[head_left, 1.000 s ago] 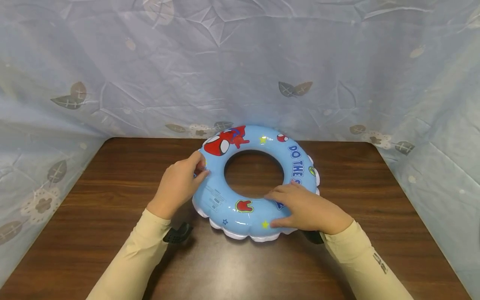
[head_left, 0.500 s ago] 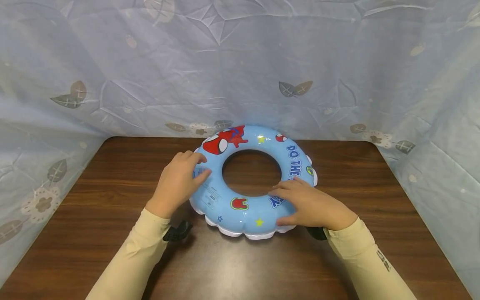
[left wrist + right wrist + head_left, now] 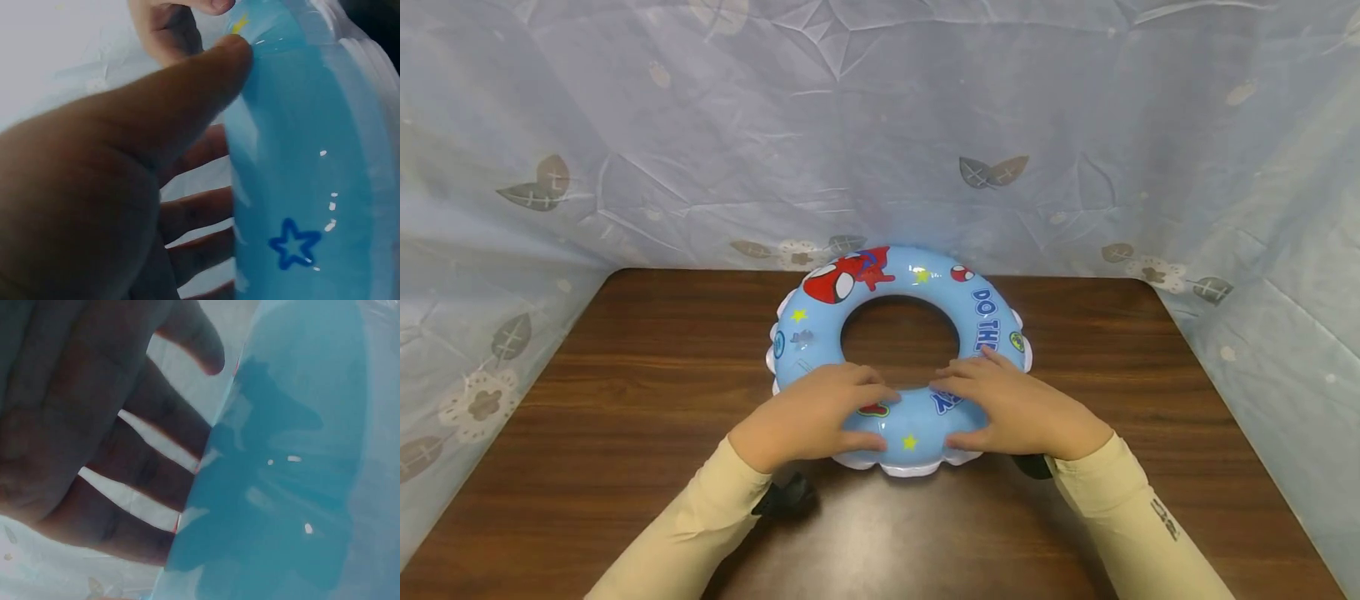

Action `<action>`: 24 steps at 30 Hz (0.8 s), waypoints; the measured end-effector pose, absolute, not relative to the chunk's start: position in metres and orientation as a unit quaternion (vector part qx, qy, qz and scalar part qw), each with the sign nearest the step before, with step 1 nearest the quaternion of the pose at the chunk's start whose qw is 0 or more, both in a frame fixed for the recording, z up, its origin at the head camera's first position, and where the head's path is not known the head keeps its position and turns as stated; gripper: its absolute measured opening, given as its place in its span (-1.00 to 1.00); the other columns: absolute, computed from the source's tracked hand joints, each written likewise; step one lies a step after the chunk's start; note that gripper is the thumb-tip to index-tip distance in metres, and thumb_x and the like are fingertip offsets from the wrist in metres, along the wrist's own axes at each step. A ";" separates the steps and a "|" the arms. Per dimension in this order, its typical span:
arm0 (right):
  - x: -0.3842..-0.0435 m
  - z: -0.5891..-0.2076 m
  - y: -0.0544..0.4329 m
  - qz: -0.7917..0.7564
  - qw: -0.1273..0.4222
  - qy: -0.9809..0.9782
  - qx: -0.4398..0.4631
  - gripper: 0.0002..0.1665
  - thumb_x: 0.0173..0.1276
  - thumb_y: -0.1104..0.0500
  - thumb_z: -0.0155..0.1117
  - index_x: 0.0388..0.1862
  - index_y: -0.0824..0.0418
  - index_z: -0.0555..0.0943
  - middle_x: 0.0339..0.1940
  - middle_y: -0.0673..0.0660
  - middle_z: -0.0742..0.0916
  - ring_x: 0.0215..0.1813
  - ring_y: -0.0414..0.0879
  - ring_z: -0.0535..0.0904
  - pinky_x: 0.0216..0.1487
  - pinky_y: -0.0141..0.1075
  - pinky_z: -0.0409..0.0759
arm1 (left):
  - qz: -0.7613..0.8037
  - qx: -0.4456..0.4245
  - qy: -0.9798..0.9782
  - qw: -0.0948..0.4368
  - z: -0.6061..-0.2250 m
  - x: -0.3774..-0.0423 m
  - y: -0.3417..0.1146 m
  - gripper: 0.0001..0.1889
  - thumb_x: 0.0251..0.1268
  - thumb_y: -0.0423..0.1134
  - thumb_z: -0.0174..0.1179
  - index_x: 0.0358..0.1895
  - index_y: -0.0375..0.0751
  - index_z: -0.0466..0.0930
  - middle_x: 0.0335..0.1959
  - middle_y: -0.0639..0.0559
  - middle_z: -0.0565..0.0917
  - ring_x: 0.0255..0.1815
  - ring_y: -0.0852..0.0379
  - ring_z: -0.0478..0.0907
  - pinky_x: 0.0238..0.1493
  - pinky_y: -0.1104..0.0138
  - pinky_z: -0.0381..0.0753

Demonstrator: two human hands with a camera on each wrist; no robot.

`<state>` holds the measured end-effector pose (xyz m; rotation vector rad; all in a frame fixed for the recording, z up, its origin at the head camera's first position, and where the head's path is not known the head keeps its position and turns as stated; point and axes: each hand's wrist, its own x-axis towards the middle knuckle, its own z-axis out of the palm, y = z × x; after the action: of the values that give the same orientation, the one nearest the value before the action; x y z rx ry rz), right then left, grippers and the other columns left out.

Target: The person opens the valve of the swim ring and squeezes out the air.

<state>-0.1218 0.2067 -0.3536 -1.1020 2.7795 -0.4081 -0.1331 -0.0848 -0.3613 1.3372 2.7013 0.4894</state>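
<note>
An inflated light-blue swim ring (image 3: 916, 418) with a white scalloped edge lies on the table, printed with a red masked figure, stars and lettering. A small clear valve (image 3: 802, 338) shows on its left side. My left hand (image 3: 820, 417) rests over the front-left of the ring, fingers spread across the top and thumb toward the front edge. In the left wrist view its thumb (image 3: 212, 69) lies against the blue tube, near a dark blue star print. My right hand (image 3: 1026, 408) lies across the front-right part, fairly straight fingers (image 3: 150, 462) at the tube and partly covering the lettering.
The ring sits on a dark brown wooden table (image 3: 662, 350), near its back edge. A pale blue-grey curtain (image 3: 880, 125) with leaf prints hangs behind and along both sides. Dark devices (image 3: 786, 493) are worn at the wrists.
My left hand has moved from the ring's left side to its front-left, uncovering the valve. The ring has shifted slightly left and turned a little clockwise. The right hand stays on the front-right.
</note>
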 end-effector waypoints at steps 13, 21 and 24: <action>-0.123 -0.359 0.204 -0.151 0.095 0.919 -0.352 -0.14 0.26 -0.19 0.51 0.46 0.16 0.52 0.44 0.15 0.59 0.55 0.21 0.34 0.58 0.20 0.09 | 0.124 0.407 0.904 0.049 -0.389 -0.130 -0.065 -0.05 0.24 0.49 0.19 0.54 -0.08 0.36 0.35 0.09 0.57 0.41 0.07 0.43 0.59 -0.04 0.10; -0.120 -0.370 0.195 -0.131 0.122 0.927 -0.329 0.09 0.25 -0.36 0.39 0.58 0.19 0.34 0.56 0.21 0.45 0.64 0.28 0.14 0.60 0.28 -0.21 | 0.113 0.403 0.907 0.056 -0.393 -0.129 -0.064 0.04 0.17 0.53 0.20 0.56 -0.11 0.31 0.38 0.06 0.55 0.43 0.06 0.39 0.60 -0.01 0.05; -0.118 -0.373 0.191 -0.125 0.129 0.931 -0.317 0.17 0.20 -0.46 0.36 0.60 0.19 0.31 0.58 0.22 0.42 0.65 0.30 0.10 0.59 0.31 -0.24 | 0.113 0.401 0.907 0.058 -0.395 -0.128 -0.063 0.04 0.13 0.54 0.23 0.55 -0.07 0.32 0.36 0.07 0.56 0.41 0.07 0.41 0.59 -0.03 0.07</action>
<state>-0.1179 0.1912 -0.3730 -0.9214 2.7077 -0.3627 -0.1279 -0.0626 -0.3953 1.2146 2.7505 0.3420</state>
